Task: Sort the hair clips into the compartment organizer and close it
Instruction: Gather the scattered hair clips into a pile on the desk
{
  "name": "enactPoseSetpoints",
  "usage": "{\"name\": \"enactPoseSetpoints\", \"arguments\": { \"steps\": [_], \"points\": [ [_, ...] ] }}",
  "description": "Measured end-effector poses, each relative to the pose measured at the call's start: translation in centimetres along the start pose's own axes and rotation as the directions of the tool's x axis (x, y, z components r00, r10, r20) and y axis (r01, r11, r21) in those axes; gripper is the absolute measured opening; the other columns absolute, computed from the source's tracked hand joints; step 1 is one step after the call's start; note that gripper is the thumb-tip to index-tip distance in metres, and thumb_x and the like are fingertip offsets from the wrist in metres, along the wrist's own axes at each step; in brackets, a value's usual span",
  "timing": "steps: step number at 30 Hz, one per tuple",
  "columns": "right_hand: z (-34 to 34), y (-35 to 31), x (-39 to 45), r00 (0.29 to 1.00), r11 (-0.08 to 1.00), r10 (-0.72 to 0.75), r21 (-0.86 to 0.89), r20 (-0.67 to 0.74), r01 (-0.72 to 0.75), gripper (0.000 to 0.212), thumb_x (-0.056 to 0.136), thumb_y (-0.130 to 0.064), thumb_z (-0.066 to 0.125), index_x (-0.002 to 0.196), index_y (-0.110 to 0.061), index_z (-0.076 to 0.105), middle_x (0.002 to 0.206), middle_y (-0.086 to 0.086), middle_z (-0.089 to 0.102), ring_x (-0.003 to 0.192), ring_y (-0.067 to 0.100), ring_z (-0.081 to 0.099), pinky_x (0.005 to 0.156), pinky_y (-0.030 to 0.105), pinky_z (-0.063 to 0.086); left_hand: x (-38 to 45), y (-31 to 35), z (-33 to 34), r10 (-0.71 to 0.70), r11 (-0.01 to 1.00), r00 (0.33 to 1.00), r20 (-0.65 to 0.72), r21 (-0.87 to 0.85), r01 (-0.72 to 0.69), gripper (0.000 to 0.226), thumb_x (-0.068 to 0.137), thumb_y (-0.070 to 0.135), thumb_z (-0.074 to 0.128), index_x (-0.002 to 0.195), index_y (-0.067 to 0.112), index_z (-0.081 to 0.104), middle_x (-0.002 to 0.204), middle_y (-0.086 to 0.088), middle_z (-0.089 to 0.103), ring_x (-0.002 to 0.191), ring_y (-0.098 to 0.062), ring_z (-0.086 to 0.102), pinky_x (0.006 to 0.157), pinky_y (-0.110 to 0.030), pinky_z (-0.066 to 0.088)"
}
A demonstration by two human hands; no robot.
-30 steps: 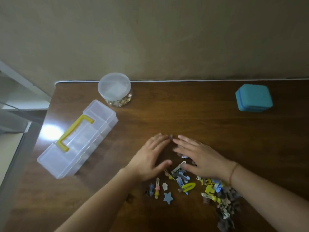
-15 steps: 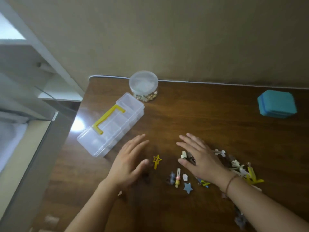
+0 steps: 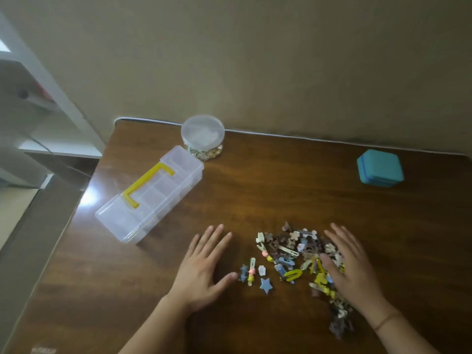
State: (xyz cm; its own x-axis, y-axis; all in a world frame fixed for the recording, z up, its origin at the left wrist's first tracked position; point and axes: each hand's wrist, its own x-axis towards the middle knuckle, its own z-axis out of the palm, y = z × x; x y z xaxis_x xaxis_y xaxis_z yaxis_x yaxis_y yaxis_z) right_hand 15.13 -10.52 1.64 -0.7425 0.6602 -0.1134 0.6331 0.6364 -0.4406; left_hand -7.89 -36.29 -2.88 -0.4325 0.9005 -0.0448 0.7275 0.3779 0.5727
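organizer (image 3: pixel 150 194) — one, lid shut, long axis diagonal from near-left to far-right (yellow handle along it), counter (image 3: pixel 255 180) left | hair clips (image 3: pixel 293 254) — one loose pile, uncountable, between hands | left hand (image 3: pixel 201 272), right hand (image 3: pixel 352 269): flat, fingers spread, holding nothing

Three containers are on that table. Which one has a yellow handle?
The long clear organizer at the left, lying closed with a yellow handle on its lid. The round jar behind it and the teal box at the far right have none.

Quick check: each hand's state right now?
Left hand: open, flat on the table, holding nothing.
Right hand: open, resting on the hair clips, gripping none.
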Motion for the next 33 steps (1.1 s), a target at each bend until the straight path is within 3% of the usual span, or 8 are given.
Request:
{"name": "enactPoseSetpoints", "arguments": {
  "steps": [5, 12, 18, 22, 28, 33],
  "points": [
    [-0.2, 3.1, -7.0, 0.962, 0.974, 0.216, 0.112, -0.167, -0.199, 0.082, 0.086, -0.075, 0.027, 0.148, -0.022, 0.031, 0.16, -0.01, 0.015, 0.149, 0.014, 0.008, 0.116, 0.055, 0.02, 5.3, 4.2, 2.6, 0.112, 0.994, 0.991, 0.072, -0.016, -0.111, 0.077, 0.09, 0.074, 0.038, 0.154, 0.043, 0.009, 0.164, 0.013, -0.006, 0.151, -0.011, -0.013, 0.123, -0.044, 0.001],
    [3.7, 3.5, -9.5, 0.977, 0.981, 0.195, 0.034, -0.086, -0.193, 0.082, 0.084, -0.077, 0.029, 0.152, -0.035, 0.008, 0.163, -0.008, -0.004, 0.15, 0.022, -0.008, 0.115, 0.058, 0.009, 8.4, 7.8, 5.4, 0.189, 0.98, 0.97, 0.151, 0.032, -0.196, 0.079, 0.087, 0.08, 0.033, 0.154, 0.044, 0.01, 0.164, 0.012, -0.009, 0.15, -0.013, -0.017, 0.121, -0.05, -0.002],
    [3.6, 4.4, -5.4, 0.99, 0.99, 0.14, -0.011, -0.028, -0.14, 0.078, 0.087, -0.074, 0.026, 0.152, -0.034, 0.014, 0.162, -0.012, -0.008, 0.149, 0.016, -0.012, 0.118, 0.056, 0.0, 8.0, 11.2, 7.8, 0.182, 0.982, 0.973, 0.14, 0.016, -0.186, 0.079, 0.088, 0.077, 0.035, 0.154, 0.036, 0.021, 0.165, 0.01, -0.003, 0.151, -0.013, -0.012, 0.122, -0.051, 0.004],
    [3.9, 4.2, -5.3, 0.998, 0.997, 0.065, 0.029, -0.008, -0.065, 0.073, 0.09, -0.071, 0.027, 0.151, -0.03, 0.023, 0.163, -0.009, 0.003, 0.15, 0.017, -0.003, 0.118, 0.058, 0.01, 6.2, 13.8, 9.2, 0.122, 0.992, 0.988, 0.094, -0.044, -0.119, 0.075, 0.091, 0.073, 0.038, 0.154, 0.033, 0.025, 0.165, 0.013, 0.002, 0.152, -0.013, -0.006, 0.121, -0.052, 0.012],
    [1.8, 4.6, -3.5, 0.999, 0.999, -0.023, 0.032, -0.036, 0.024, 0.07, 0.091, -0.068, 0.029, 0.151, -0.031, 0.025, 0.163, -0.007, 0.009, 0.15, 0.018, 0.001, 0.118, 0.054, 0.01, 7.1, 14.1, 8.9, 0.045, 0.99, 0.998, -0.036, -0.135, -0.05, 0.072, 0.093, 0.065, 0.041, 0.154, 0.032, 0.023, 0.165, 0.012, 0.005, 0.152, -0.014, -0.002, 0.121, -0.048, 0.004],
    [0.1, 4.4, 1.5, 0.972, 0.989, -0.119, -0.062, 0.202, 0.134, 0.069, 0.091, -0.071, 0.023, 0.152, -0.037, 0.016, 0.162, -0.014, -0.001, 0.147, 0.006, -0.013, 0.121, 0.046, 0.004, 11.5, 13.2, 8.0, 0.046, 0.998, 0.996, 0.076, -0.055, -0.042, 0.077, 0.093, 0.072, 0.026, 0.155, 0.026, 0.023, 0.164, 0.011, 0.011, 0.15, -0.005, -0.008, 0.123, -0.044, 0.003]
  ]
}}
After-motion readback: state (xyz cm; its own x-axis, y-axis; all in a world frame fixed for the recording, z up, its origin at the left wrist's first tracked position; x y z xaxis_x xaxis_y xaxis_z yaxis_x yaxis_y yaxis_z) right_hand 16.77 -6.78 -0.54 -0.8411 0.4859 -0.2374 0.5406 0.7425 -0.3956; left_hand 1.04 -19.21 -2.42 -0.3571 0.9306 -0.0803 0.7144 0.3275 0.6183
